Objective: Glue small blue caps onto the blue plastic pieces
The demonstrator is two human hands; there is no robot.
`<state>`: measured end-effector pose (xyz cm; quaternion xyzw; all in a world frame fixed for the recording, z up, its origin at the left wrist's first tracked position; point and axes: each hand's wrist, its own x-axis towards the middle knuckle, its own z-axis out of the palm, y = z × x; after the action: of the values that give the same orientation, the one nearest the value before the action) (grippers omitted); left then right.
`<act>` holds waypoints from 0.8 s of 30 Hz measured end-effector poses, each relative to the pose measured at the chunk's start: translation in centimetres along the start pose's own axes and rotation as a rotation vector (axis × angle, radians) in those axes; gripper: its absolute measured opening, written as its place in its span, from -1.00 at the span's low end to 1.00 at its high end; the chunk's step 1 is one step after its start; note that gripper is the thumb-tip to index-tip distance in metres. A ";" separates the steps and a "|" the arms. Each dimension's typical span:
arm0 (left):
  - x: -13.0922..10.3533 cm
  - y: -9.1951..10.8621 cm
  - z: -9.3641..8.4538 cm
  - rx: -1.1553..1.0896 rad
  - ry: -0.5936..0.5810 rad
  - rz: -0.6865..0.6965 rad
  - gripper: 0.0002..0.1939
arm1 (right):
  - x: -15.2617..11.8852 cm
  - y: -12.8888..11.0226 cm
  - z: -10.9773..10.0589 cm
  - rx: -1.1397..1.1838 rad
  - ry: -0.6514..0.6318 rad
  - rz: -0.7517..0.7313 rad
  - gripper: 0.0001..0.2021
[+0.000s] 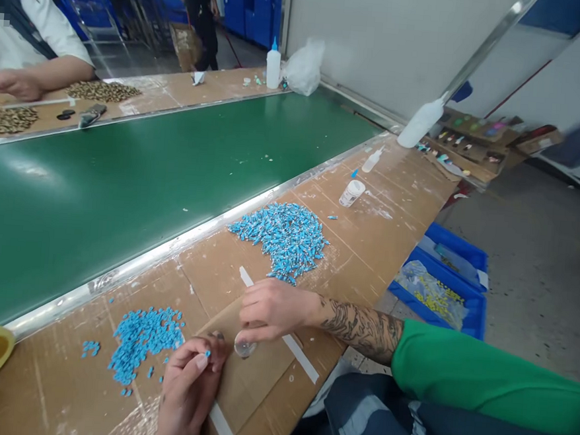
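Observation:
My left hand (190,379) is closed, pinching a small blue ring (207,353) between thumb and forefinger. Close by on its right, my right hand (278,309) has its fingers closed on a small clear round container (245,347), just above the cardboard sheet (263,381). A loose heap of small blue rings (145,340) lies to the left of my left hand. Beyond my right hand is a larger pile of slim blue pieces with pale, shiny tips (288,237).
A green conveyor belt (148,174) runs behind a metal rail. White tub (352,193) and squeeze bottles (372,160) stand farther along the table. Blue crates (472,316) sit on the floor at right. Across the belt, a person's hand (16,84) is near brownish piles (103,91).

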<state>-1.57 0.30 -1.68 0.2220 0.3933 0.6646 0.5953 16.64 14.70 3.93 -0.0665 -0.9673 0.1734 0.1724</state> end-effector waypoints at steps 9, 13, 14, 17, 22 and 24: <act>0.3 0.0 -0.2 -0.017 0.003 -0.008 -0.82 | 2.7 7.4 -3.9 -0.335 -0.061 0.489 -0.80; 0.4 0.2 -0.1 -0.020 0.011 0.008 -0.82 | 3.5 8.9 -3.4 -0.332 -0.114 0.510 -0.84; 0.4 0.2 -0.2 -0.023 0.007 0.019 -0.83 | 3.6 8.9 -3.3 -0.318 -0.120 0.509 -0.85; 0.4 0.2 -0.3 -0.032 0.016 0.065 -0.86 | 3.6 8.2 -3.4 -0.234 -0.113 0.501 -0.90; 0.5 0.3 0.0 -0.003 0.047 0.167 -0.88 | 3.1 3.7 -2.7 0.082 -0.070 0.432 -0.84; 0.4 0.4 0.2 0.030 0.040 0.201 -0.88 | 2.9 1.3 -1.7 0.214 -0.063 0.376 -0.81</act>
<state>-1.72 0.79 -1.31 0.2558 0.3907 0.7192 0.5144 14.60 17.02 5.90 -0.2215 -0.9189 0.3063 0.1129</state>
